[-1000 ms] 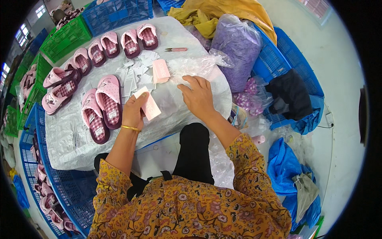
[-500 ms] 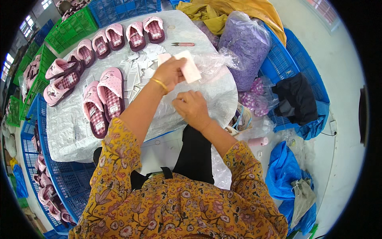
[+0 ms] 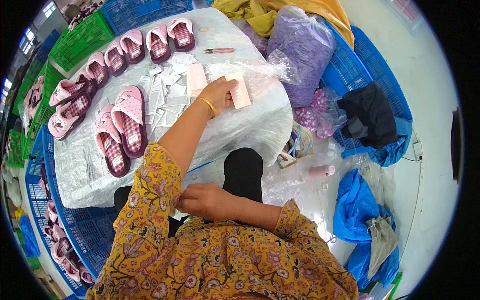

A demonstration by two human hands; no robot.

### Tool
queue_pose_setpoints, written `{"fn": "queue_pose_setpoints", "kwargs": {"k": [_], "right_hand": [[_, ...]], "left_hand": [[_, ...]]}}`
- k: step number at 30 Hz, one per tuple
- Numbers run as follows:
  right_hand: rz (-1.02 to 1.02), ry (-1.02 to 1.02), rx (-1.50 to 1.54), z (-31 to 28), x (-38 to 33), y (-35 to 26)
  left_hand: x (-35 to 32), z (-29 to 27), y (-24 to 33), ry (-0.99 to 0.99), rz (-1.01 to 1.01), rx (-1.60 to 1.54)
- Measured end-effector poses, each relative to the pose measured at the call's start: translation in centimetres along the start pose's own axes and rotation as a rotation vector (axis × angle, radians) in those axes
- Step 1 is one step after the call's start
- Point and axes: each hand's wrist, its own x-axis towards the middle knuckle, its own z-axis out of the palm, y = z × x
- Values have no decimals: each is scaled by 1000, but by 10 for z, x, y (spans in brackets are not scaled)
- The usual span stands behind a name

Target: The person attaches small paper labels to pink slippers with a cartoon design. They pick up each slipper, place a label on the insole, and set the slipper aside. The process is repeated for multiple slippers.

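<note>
My left hand (image 3: 218, 97), with a yellow bangle at its wrist, is closed on the edge of a pale pink printed card (image 3: 239, 91) above the table. Close by lies a stack of similar pink cards (image 3: 196, 77), next to many loose white paper tags (image 3: 165, 95). My right hand (image 3: 205, 201) is in front of my body with its fingers curled against my left sleeve; whatever may be in them is hidden. A pair of pink slippers (image 3: 129, 107) with checked insoles lies left of the tags. More pink slippers (image 3: 132, 45) stand in a curved row along the far and left edges.
Thread snips (image 3: 218, 50) lie at the far side of the plastic-covered table (image 3: 250, 135). Blue crates (image 3: 85, 235) and green crates (image 3: 82, 40) stand left. To the right are a purple-filled bag (image 3: 302, 55), dark cloth (image 3: 370, 115), a pink roll (image 3: 321, 171) and blue sheeting (image 3: 352, 210).
My right hand has drawn back from the table to my left sleeve. My left hand stays by the cards, the pink card now held lower, and the card stack beside it is uncovered.
</note>
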Motion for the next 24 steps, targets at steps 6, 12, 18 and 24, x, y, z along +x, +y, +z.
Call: {"fn": "queue_pose_setpoints", "kwargs": {"k": [6, 12, 18, 24], "right_hand": [[598, 578, 108, -65, -28, 13], [803, 777, 397, -91, -13, 10], [812, 758, 573, -75, 1, 14], [854, 742, 574, -67, 1, 10]], "left_hand": [[-52, -6, -8, -53, 192, 222], [-126, -24, -35, -8, 303, 527], [-157, -34, -58, 2, 381, 602], [-170, -34, -64, 17, 446, 556]]}}
